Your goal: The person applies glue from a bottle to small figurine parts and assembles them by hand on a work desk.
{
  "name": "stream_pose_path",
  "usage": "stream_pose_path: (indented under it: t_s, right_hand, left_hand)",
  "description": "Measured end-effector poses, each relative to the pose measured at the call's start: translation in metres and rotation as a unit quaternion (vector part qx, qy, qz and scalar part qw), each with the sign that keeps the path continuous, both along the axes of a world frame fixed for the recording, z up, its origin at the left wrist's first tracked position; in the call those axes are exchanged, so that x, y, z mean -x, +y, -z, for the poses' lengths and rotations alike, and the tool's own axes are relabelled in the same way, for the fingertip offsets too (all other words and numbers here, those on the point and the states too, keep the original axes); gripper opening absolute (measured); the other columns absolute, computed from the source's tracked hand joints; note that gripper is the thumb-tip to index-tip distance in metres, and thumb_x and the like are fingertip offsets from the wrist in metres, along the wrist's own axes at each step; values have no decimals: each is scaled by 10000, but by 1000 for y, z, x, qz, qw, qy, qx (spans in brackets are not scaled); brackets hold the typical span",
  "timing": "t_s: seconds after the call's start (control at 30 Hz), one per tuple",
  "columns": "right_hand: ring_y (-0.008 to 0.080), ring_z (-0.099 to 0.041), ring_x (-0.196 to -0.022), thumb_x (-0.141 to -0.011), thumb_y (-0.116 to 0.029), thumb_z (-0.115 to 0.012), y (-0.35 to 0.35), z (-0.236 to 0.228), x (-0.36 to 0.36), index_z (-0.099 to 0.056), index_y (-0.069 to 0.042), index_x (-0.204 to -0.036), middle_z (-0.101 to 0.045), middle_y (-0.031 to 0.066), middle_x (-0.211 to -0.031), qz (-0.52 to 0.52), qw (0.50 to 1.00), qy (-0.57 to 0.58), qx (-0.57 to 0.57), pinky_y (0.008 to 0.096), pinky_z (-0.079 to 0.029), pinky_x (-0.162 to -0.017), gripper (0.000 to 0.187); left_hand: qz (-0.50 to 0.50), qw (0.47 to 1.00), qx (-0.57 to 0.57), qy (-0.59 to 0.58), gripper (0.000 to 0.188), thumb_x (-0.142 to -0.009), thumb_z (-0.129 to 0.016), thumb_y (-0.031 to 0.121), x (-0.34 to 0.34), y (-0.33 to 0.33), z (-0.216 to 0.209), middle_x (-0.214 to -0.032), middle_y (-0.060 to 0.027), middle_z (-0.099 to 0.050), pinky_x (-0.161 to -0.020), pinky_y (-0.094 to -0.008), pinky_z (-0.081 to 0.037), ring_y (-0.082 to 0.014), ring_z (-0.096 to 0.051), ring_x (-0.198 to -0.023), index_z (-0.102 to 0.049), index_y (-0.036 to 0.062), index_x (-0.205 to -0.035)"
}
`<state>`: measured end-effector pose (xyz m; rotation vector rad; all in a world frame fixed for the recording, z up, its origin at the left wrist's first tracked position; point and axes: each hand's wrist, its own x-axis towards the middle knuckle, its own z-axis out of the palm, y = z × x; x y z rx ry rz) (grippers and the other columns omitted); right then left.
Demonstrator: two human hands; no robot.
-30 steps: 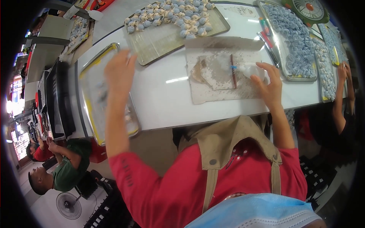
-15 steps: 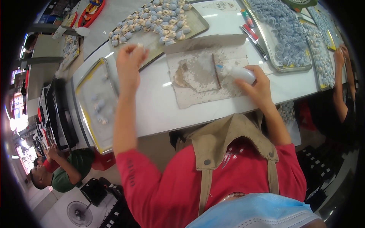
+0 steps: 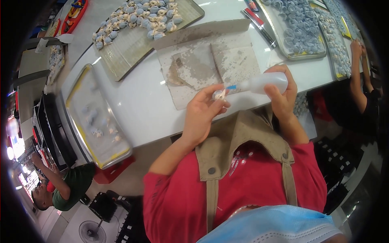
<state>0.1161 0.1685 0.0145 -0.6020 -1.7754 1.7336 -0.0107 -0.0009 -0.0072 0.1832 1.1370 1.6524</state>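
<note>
My left hand holds a small pale shell-like piece pinched between its fingertips, just over the table's near edge. My right hand grips a white squeeze bottle with a blue nozzle, and the nozzle tip touches the small piece. Behind both hands lies a stained sheet of cardboard on the white table.
A metal tray with a few small pieces sits at my left. Behind it, a tray carries several blue and cream pieces. More trays of blue pieces stand at the right. Another person's arm rests at the far right; a person in green sits below left.
My left hand has come back from the left tray with a small piece. My right hand has lifted the bottle off the cardboard and brought its nozzle to the piece.
</note>
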Motion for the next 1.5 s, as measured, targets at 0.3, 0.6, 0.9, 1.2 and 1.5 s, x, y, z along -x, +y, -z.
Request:
stream_pose_path:
  t_s: [0.3, 0.6, 0.9, 1.2, 1.5]
  right_hand:
    - [143, -516, -638, -670, -165, -783, -6, -22, 1, -559, -2, -811, -547, 65, -720, 0, 951, -34, -307, 241, -405, -557, 310]
    - [183, -488, -590, -638, -236, -813, -18, -29, 10, -570, -22, -762, -543, 60, -654, -2, 929, -37, -369, 267, -387, -521, 347]
    - [189, -483, -578, -640, -234, -809, -20, -29, 12, -579, -24, -746, -544, 64, -648, 2, 915, -45, -400, 276, -385, -506, 329]
    - [193, -484, -587, -641, -212, -807, -14, -24, 3, -577, -15, -745, -547, 67, -656, 23, 938, -38, -344, 283, -386, -519, 320]
    - [191, -494, -586, -642, -191, -804, -10, -24, 5, -577, -15, -751, -545, 64, -650, 10, 931, -41, -363, 281, -397, -522, 307]
  left_hand:
    - [-37, 997, -4, 68, 360, -831, -579, -33, -5, -8, -1, -1069, -74, -526, -693, -233, -492, -107, -547, -844, -475, -13, -1175]
    - [-47, 996, -4, 77, 348, -819, -606, -23, -6, -16, -2, -1047, -77, -552, -673, -217, -488, -101, -552, -847, -498, -20, -1150]
    - [-45, 997, 2, 67, 345, -818, -607, -18, -6, -17, -5, -1027, -83, -576, -673, -218, -481, -108, -567, -790, -502, -24, -1147]
    - [-44, 999, 17, 17, 328, -850, -586, 43, -7, -14, -8, -1070, -102, -588, -697, -236, -477, -159, -611, -877, -472, -12, -1152]
    - [-54, 998, 19, -1, 330, -851, -579, 42, -7, -11, -7, -1023, -112, -619, -664, -200, -499, -148, -619, -854, -482, -5, -1163]
